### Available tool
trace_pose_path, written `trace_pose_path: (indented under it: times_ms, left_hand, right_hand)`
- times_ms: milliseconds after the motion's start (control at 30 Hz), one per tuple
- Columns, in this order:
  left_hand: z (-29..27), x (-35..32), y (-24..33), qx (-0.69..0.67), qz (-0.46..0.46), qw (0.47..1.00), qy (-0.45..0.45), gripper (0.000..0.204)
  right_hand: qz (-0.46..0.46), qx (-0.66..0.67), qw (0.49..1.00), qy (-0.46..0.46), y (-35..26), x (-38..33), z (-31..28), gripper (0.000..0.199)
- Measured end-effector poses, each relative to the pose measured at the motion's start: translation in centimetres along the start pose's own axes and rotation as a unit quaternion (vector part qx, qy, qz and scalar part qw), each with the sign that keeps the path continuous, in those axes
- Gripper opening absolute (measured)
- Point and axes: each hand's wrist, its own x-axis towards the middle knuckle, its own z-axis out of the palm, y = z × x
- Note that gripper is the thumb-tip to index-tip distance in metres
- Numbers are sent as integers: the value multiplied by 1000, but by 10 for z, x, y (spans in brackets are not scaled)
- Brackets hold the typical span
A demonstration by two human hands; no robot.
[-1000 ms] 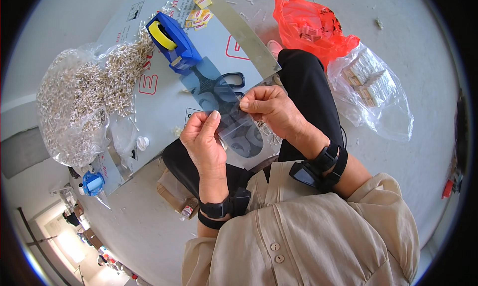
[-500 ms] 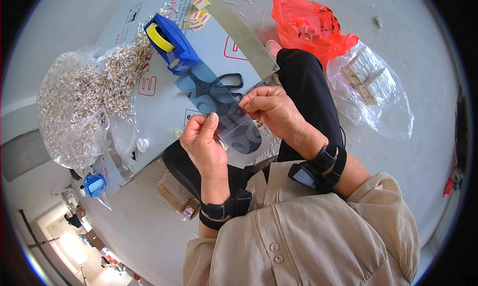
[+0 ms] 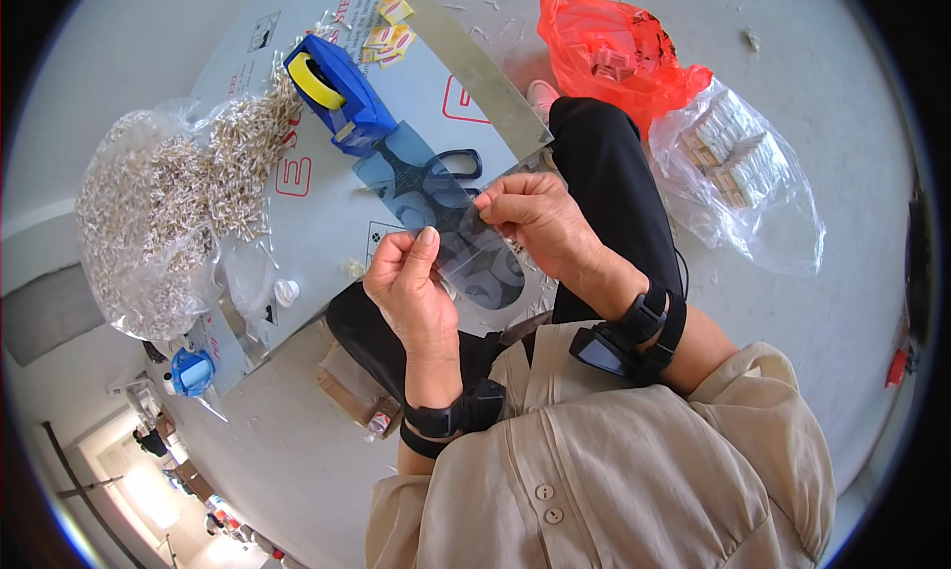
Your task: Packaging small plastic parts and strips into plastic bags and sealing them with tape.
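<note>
Presently, in the head view, both my hands are occupied with one thin, bluish, see-through film [image 3: 451,220]. It lies slantwise between them, one end toward eleven o'clock over the board [image 3: 332,198], the rounded end toward five above my lap. My left hand [image 3: 411,297] pinches it, thumb and forefinger together at its near side; my right hand [image 3: 547,224] pinches similarly at about two o'clock from the left. I cannot tell whether the clear part between my fingertips is the same piece or a separate one.

The step in hand, I judge, is fine work with the fingertips on this film. The next move, I think, calls for a light, even pinch from both sides, because so thin a thing could slip or crease.

Around my hands, scissors [image 3: 436,167] are near twelve o'clock, partly under the film as I see it. The blue dispenser [image 3: 362,103] stands toward eleven, the swabs [image 3: 163,207] at nine, and the red bag [image 3: 584,34] between one and two.
</note>
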Motion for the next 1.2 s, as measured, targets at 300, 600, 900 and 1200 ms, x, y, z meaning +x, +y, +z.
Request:
trace_pose_path:
  times_ms: [300, 600, 900, 1200]
  left_hand:
    - [1, -1, -2, 25, 14, 1000, -3, 17]
    - [5, -2, -1, 19, 18, 1000, 17, 18]
    - [4, -1, -2, 14, 13, 1000, 10, 16]
    - [8, -6, 0, 48, 26, 998, -19, 15]
  right_hand:
    - [-45, -97, 994, 9, -5, -2, 1, 4]
    - [-30, -67, 997, 0, -7, -2, 0, 6]
    - [-34, -84, 996, -4, -9, -2, 3, 9]
    - [-52, -110, 992, -20, 1, 6, 4, 12]
